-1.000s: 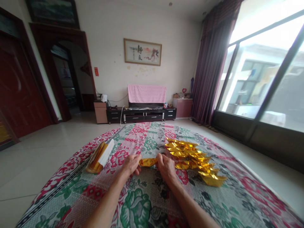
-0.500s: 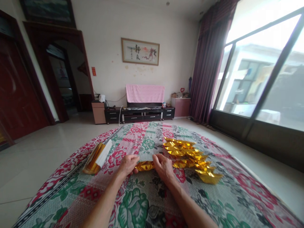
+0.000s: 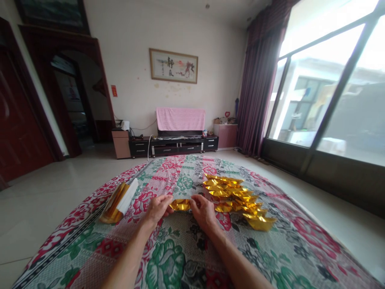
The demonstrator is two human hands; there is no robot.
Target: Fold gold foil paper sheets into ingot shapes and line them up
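Between my two hands is a small folded piece of gold foil paper (image 3: 181,204), shiny and creased. My left hand (image 3: 158,208) is closed on its left end, thumb and fingers pinching. At the right end my right hand (image 3: 203,208) pinches it too, fingers curled. To the right, several folded gold foil ingots (image 3: 234,192) with pointed ends lie in an overlapping cluster. A stack of gold and white paper sheets (image 3: 118,202), bent lengthwise, rests to the left of my left hand.
A patterned floral cloth (image 3: 167,261) covers the round table under everything. Beyond it, a low black TV cabinet (image 3: 180,148) holds a screen draped with a pink cloth (image 3: 180,119). A purple curtain (image 3: 255,88) hangs beside the large window on the right.
My hands have lifted slightly and drawn a little closer together, still on the gold foil paper. The whole view has shifted a little.
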